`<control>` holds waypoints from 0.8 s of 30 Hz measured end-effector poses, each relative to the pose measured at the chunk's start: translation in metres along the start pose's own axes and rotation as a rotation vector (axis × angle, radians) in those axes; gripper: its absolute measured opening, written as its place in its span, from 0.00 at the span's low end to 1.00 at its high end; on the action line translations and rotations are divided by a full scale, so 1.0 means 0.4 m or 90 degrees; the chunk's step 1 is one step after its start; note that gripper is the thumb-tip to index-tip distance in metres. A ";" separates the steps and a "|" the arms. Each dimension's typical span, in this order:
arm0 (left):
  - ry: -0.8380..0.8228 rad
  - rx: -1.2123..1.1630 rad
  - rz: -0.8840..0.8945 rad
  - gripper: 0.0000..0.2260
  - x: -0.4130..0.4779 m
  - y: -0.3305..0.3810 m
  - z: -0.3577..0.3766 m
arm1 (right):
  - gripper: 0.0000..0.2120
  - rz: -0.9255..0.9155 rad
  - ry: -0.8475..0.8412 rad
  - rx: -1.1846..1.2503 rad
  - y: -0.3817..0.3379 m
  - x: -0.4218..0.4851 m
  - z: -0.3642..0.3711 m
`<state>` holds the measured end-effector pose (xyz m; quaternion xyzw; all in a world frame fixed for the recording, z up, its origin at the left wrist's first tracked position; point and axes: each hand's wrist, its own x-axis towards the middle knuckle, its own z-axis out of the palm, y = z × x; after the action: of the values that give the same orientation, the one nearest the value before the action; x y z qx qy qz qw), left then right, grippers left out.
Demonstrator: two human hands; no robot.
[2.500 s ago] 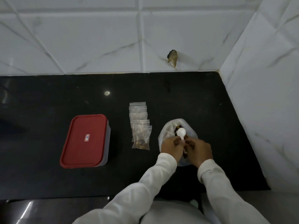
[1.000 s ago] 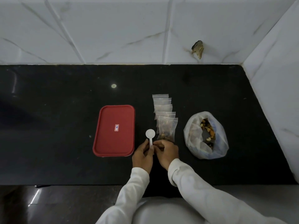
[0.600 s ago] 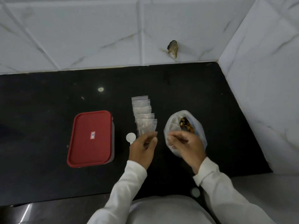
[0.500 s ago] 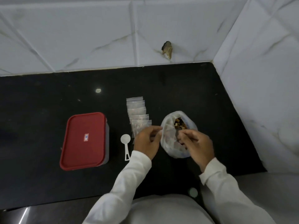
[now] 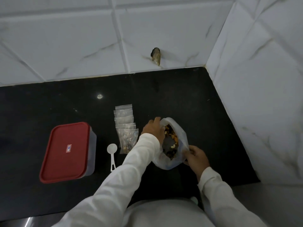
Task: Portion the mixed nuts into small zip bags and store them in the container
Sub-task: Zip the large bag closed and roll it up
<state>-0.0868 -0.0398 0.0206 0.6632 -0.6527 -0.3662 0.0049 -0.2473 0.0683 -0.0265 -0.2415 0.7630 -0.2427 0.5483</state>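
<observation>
head view, as i read it from the remote station. the left hand (image 5: 153, 130) gripped the far left rim of the large bag (image 5: 182, 138), fingers curled close together over the plastic edge (the fingertips were hidden behind the rim, so i could not tell how far they reached inside). the right hand (image 5: 196, 157) held the bag's near right edge, with fingers and thumb drawn together and pinching the plastic. between the two hands the bag's mouth stood open, and the mixed nuts (image 5: 171, 141) showed inside it. the bag sat on the black counter (image 5: 49, 108), right of centre and near the corner of the tiled wall (image 5: 82, 46). just left of it lay the small zip bags (image 5: 123, 112) in an overlapping row running away from me. the nearest zip bag (image 5: 128, 141) held nuts; the contents of the farther ones were too faint to tell. a white scoop (image 5: 112, 149) lay flat beside that nearest bag, bowl away from me and handle toward me. the container (image 5: 92, 145) stood well left of the large bag, with its red lid (image 5: 65, 145) on. white sleeves (image 5: 131, 169) covered both forearms.
</observation>
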 end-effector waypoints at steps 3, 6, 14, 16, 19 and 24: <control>-0.018 -0.041 -0.031 0.23 0.004 0.012 -0.026 | 0.08 0.018 -0.011 0.061 -0.041 0.014 -0.019; -0.079 -0.163 -0.077 0.28 0.004 0.019 -0.051 | 0.06 -0.009 0.045 0.039 -0.086 0.027 -0.029; -0.099 -0.454 -0.218 0.24 0.036 -0.009 -0.049 | 0.17 -0.162 0.023 0.006 -0.165 0.050 -0.034; -0.108 -0.510 -0.235 0.23 0.040 -0.021 -0.053 | 0.24 -0.017 -0.010 -0.007 -0.172 0.049 -0.043; -0.085 -0.638 -0.242 0.20 0.037 -0.043 -0.069 | 0.30 0.128 -0.098 -0.093 -0.145 0.029 -0.079; -0.091 -0.792 -0.238 0.16 0.027 -0.061 -0.071 | 0.21 0.004 -0.261 -0.005 -0.063 0.006 -0.116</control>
<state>-0.0530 -0.0591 0.0245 0.6128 -0.1915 -0.7136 0.2804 -0.2896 0.0522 0.0009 -0.2856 0.6370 -0.1839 0.6920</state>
